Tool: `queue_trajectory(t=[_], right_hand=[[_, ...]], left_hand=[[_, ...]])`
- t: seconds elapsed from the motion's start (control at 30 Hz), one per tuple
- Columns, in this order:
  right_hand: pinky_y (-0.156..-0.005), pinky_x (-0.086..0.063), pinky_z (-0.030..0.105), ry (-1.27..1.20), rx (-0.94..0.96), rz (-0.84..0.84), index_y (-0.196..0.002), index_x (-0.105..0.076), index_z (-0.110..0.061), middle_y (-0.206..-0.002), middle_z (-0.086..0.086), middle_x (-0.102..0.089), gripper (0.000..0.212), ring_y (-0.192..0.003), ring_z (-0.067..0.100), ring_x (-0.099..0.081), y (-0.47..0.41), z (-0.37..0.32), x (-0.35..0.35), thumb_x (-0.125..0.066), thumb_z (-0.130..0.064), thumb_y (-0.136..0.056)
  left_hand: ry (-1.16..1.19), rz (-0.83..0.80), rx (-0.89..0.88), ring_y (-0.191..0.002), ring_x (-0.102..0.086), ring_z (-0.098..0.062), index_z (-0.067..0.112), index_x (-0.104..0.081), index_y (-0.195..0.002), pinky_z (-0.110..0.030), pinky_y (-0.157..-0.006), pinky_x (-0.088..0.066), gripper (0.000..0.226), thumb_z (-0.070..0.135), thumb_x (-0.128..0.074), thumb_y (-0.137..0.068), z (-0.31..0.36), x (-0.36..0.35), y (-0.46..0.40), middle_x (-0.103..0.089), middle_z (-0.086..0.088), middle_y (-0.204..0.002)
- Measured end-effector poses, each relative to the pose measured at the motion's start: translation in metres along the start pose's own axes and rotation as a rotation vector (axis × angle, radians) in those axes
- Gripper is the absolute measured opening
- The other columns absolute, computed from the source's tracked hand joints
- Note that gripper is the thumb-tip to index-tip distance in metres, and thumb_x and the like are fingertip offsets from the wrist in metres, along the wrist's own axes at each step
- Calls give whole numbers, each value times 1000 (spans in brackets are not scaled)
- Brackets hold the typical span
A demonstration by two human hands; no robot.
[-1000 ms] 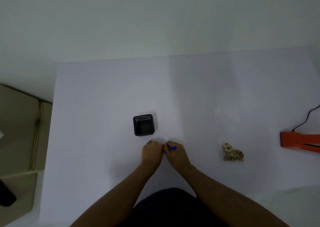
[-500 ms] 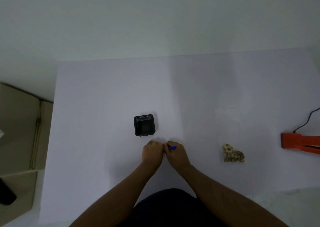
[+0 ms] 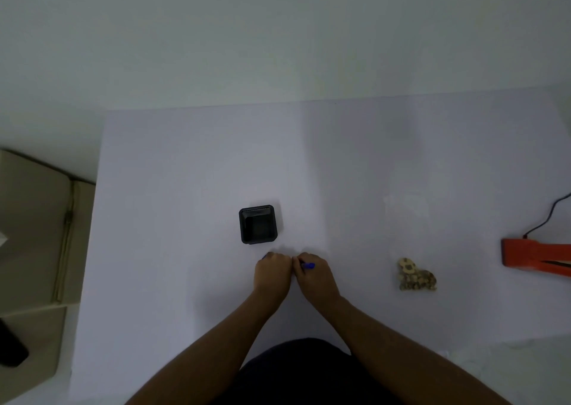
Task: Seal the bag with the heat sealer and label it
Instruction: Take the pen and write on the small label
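- Your 2 hands meet knuckle to knuckle near the middle of the table (image 3: pixel 191 163), just in front of you. The right hand (image 3: pixel 313 273) is closed around a blue pen (image 3: pixel 308 265), whose tip end pokes out to the right. The left hand (image 3: pixel 272 273) is closed too, with a sliver of blue at its far left knuckle; it looks like the pen's cap or other end, though you cannot tell for sure.
- Judging by that grip, you are pulling the pen open or pushing it closed, which fits the labelling part of the job.
- To the right, well apart from your hands, the bag (image 3: pixel 415 276) lies flat with brownish pieces bunched at its near end. Its clear upper part runs away from you and is barely visible, so whether it is sealed cannot be told.
- At the right edge sits the orange heat sealer (image 3: pixel 525 255), jaws parted, its black cord (image 3: pixel 547 216) trailing off to the far right.
- Just beyond your hands stands a small black square tub (image 3: pixel 258 225), likely a pen holder kept within reach.
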State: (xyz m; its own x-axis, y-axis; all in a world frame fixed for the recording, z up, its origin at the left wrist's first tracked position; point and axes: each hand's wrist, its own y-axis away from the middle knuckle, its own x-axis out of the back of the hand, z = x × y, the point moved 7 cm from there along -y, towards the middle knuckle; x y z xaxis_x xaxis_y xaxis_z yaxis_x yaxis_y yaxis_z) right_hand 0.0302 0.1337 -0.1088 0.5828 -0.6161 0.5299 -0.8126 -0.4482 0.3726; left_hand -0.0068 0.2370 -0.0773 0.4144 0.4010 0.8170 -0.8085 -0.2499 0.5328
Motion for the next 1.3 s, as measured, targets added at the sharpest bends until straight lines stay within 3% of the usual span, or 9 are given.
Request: queue_trajectory(t=[0.07,0.27,0.73,0.93,1.03,1.13,1.3], right_hand=[[-65,-50,38,10,4,2,-73,-59,-11,-70,4,-56,27,-62,19,-52,0,0,-1,-46,-21,-95],[-68,-51,35,39,-30,3,-76,-63,-6,-71,4,-57,25,-64,18,-53,-1,3,-2,-52,-11,-98],[-65,-49,31,40,-26,22,-72,-58,-16,-69,4,-56,29,-62,16,-52,1,4,1,-49,-20,-99],[-63,-44,25,37,-38,56,-69,-54,-18,-67,3,-53,31,-59,12,-48,3,3,7,-53,-14,-99],[-59,-39,14,39,-26,73,-61,-45,-27,-61,-7,-48,42,-56,6,-44,5,0,10,-53,-13,-100],[-59,-36,11,35,-22,95,-61,-42,-35,-62,-12,-45,45,-56,3,-44,6,-2,13,-53,-15,-100],[-57,-38,11,45,-36,56,-63,-45,-27,-64,-6,-48,39,-57,6,-45,6,3,13,-53,-16,-99]], left_hand=[[3,-3,3,-87,-66,-19,12,-69,-93,-28,-77,-55,16,8,-54,-96,0,0,0,-70,-8,-95],[-7,-4,5,-87,-67,-19,12,-69,-94,-27,-77,-55,16,7,-53,-96,1,0,0,-70,-8,-97],[-12,4,-2,-89,-66,-18,11,-68,-93,-27,-78,-54,17,9,-52,-97,2,-1,0,-69,-7,-96],[-9,2,1,-88,-66,-18,12,-69,-95,-27,-78,-54,15,11,-54,-97,2,-2,0,-69,-8,-96],[-11,4,0,-89,-66,-18,12,-70,-94,-27,-79,-55,17,10,-53,-97,2,-2,0,-69,-7,-96],[-4,3,5,-88,-66,-18,12,-70,-94,-27,-78,-56,17,10,-54,-97,1,-2,0,-70,-7,-95],[-2,7,2,-87,-66,-18,12,-70,-93,-27,-77,-56,17,12,-54,-98,1,-1,0,-70,-7,-94]])
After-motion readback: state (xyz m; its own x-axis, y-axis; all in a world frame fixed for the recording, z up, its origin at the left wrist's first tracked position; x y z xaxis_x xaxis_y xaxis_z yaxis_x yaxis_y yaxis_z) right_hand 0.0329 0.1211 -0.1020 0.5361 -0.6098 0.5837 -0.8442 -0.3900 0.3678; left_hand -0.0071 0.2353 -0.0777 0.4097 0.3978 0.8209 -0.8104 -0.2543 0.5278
